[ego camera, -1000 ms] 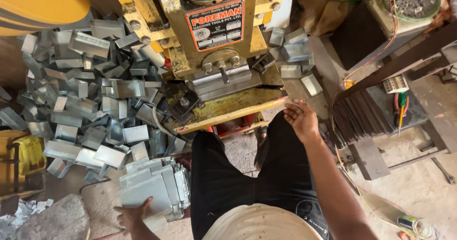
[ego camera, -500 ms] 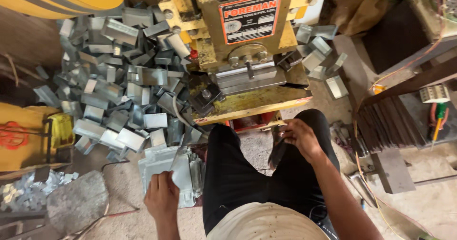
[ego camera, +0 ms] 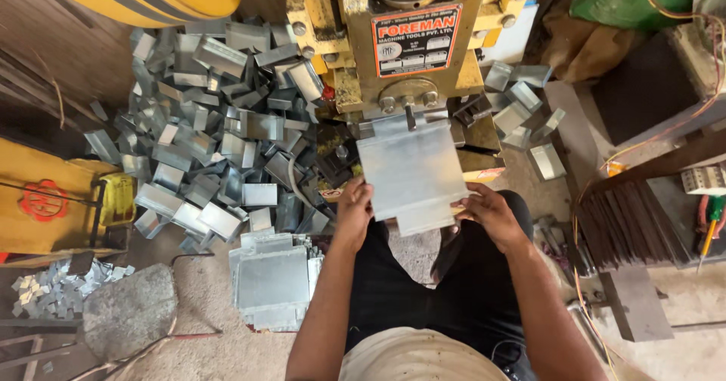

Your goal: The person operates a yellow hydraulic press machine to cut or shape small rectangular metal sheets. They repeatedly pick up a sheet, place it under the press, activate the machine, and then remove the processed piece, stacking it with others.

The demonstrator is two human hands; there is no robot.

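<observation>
Gripping one metal sheet (ego camera: 412, 173): two hands, left hand (ego camera: 354, 209), right hand (ego camera: 490, 213).

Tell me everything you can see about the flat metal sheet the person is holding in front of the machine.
The flat grey metal sheet is a thin, dull silvery plate, roughly rectangular, with small notches cut at its near corners so a narrower tab sticks out toward the person. It looks like galvanised steel and is unbent. It lies nearly level, its far edge at the yellow press machine. The left hand grips its left edge and the right hand its right edge, above the person's dark-trousered lap.
</observation>
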